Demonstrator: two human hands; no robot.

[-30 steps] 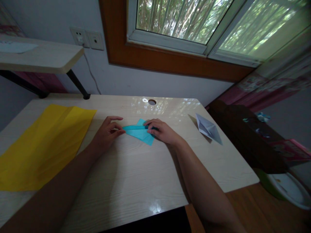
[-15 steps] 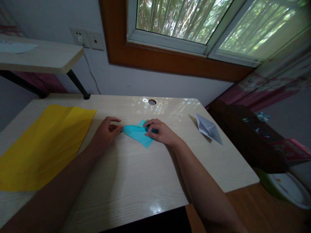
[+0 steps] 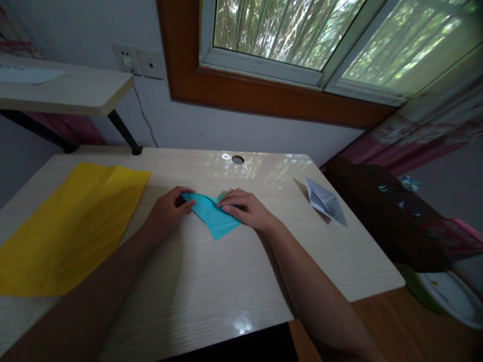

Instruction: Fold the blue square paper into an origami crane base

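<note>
In the middle of the frame, on the pale wooden desk (image 3: 211, 296), I see both of my hands working a folded sheet of turquoise paper (image 3: 213, 217). The paper lies flat on the desktop, a pointed shape with one tip aimed down toward the lower centre of the picture. My left hand (image 3: 168, 213) sits at the paper's left end, fingers curled loosely with the thumb and forefinger closing on the upper left tip of the sheet; it looks like a light pinch, though I cannot tell how firmly it grips. My right hand (image 3: 247, 210) lies palm down on the paper's right part, fingers nearly straight and spread a little, pressing the sheet against the desk rather than wrapping round it.

To the left of the frame a large yellow sheet (image 3: 68, 226) lies spread on the desk, well apart from the turquoise one, with soft creases running along it. To the right of centre, a small folded white paper figure (image 3: 325, 202) stands on the desk, clear of my right hand. Just above the hands there is a round cable hole (image 3: 237, 160) in the desktop. A wall socket (image 3: 139, 61) sits in the upper left, and a window (image 3: 320, 35) fills the upper right.
</note>
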